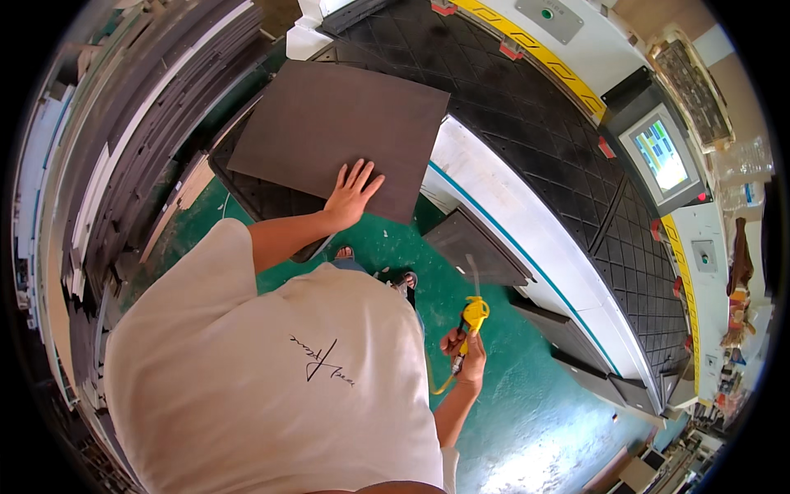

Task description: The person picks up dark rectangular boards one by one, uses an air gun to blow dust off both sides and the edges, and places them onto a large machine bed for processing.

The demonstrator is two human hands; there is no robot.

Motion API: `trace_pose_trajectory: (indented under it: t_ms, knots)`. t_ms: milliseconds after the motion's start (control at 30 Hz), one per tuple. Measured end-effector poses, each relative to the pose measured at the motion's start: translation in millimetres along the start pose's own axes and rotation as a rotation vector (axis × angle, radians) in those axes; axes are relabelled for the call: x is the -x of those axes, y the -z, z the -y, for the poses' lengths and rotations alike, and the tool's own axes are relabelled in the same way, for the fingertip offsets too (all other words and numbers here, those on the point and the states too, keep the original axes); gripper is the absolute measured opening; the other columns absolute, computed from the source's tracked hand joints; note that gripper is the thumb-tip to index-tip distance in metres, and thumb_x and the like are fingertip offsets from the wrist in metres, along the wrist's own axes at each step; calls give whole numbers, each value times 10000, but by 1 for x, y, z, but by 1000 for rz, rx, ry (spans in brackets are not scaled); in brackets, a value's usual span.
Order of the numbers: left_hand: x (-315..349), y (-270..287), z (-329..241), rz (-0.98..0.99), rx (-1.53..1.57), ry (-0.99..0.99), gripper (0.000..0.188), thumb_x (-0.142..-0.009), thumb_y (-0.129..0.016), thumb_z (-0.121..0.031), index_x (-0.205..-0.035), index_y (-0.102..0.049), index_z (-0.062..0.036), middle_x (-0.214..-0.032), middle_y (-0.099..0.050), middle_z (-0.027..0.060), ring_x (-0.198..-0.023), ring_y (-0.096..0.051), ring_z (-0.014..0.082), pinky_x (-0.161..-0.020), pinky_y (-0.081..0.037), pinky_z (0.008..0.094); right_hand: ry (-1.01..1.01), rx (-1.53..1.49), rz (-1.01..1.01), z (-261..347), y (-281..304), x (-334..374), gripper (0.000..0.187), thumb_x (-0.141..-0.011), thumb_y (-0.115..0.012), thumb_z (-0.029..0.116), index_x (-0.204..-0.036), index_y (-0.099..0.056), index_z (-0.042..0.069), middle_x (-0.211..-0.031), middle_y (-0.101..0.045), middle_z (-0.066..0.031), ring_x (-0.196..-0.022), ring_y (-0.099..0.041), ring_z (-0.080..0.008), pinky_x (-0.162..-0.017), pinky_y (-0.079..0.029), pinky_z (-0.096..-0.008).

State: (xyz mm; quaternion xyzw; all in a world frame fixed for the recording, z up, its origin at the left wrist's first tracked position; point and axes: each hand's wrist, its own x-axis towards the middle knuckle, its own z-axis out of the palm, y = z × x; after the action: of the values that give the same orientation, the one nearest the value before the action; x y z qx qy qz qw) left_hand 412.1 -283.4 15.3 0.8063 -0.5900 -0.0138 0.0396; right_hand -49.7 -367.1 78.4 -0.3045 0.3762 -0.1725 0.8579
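My left hand (351, 196) lies flat with its fingers spread on a dark brown rectangular board (337, 123). The board rests on the machine's black table extension, at the corner of the bed. Lower down on the right, my right hand (467, 360) is wrapped round a yellow air blow gun (475, 312). Its thin nozzle points up, away from me, and apart from the board. A yellow hose (443, 389) hangs from the gun beside my wrist.
A machine bed of black grooved panels (527, 140) curves along the right, with a yellow-striped beam and a lit control screen (657, 156). Dark panels (477, 251) project from its white side. Stacked boards (132, 140) stand at the left. The floor (527, 362) is green.
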Motion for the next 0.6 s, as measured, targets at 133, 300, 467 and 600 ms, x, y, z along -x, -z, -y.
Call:
trace_pose_trajectory:
  t_ms: [133, 300, 467, 600]
  knots:
    - [-8, 1, -16, 98, -221, 33, 805, -891, -598, -38, -1618, -251, -56, -1657, -188, 303, -1513, -233, 525, -1203, -244, 643, -116, 149, 97, 1, 35, -2, 558, -1067, -503, 475, -1434, -478, 57, -906, -585, -57, -745, -604, -219, -658, -446, -335]
    - [0, 76, -20, 133, -259, -80, 824, -830, -609, 2, -1595, -306, -51, -1618, -309, 307, -1463, -365, 499, -1199, -341, 534, -219, -4, 342, 13, 57, -7, 605, -1017, -597, 472, -1400, -482, 18, -882, -571, -71, -732, -603, -246, -629, -423, -352]
    - [-16, 289, -15, 409, -47, -207, 748, -766, -661, 4, -1489, -488, -70, -1426, -558, 243, -1266, -582, 407, -1065, -493, 464, -73, 19, 361, 73, 23, -35, 482, -994, -624, 502, -1092, -557, 35, -813, -624, -89, -685, -603, -204, -608, -423, -313]
    - [-115, 386, 19, 345, 54, -166, 464, -804, -755, -182, -1234, -694, -18, -1145, -727, 182, -1076, -695, 323, -909, -532, 438, -6, 278, 162, 90, -2, -94, 306, -1080, -516, 353, -1013, -563, 58, -773, -650, -78, -655, -588, -133, -587, -428, -265]
